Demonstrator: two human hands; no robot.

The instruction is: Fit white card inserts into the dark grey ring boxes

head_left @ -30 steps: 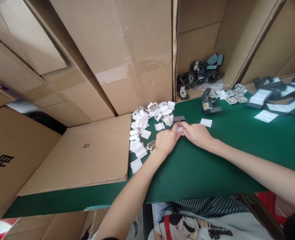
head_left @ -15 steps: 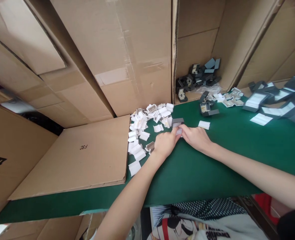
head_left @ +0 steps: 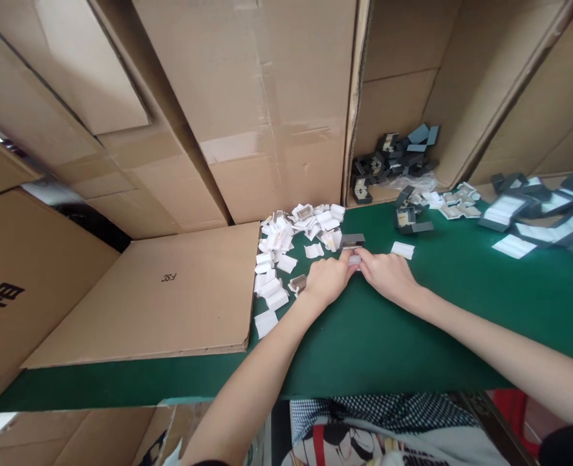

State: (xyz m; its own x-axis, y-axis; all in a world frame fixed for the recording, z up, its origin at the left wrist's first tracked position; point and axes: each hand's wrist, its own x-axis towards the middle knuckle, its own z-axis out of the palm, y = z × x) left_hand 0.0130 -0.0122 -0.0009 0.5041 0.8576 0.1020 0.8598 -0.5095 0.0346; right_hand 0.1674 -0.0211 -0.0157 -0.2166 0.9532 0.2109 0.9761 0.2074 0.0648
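Observation:
My left hand [head_left: 329, 278] and my right hand [head_left: 388, 275] meet over the green table, fingers closed around a small dark grey box [head_left: 353, 239] with its lid raised. Between my thumbs shows a white folded insert [head_left: 354, 259] at the front of this box; my fingers hide most of both. A heap of white inserts [head_left: 277, 241] lies to the left of my hands. One beige-grey insert [head_left: 297, 283] sits right beside my left wrist. Another white insert [head_left: 403, 250] lies flat just beyond my right hand.
An opened grey box [head_left: 409, 220] stands farther back on the green table [head_left: 412, 343]. More dark boxes [head_left: 398, 155] are piled inside an upright carton, and others [head_left: 543, 204] lie at right. Flat cardboard [head_left: 145, 298] covers the left side; tall cartons [head_left: 267, 110] wall the back.
The camera view has shifted slightly, so everything appears a little to the right. Both hands stay on the small box, and a strip of its inside now shows below the lid.

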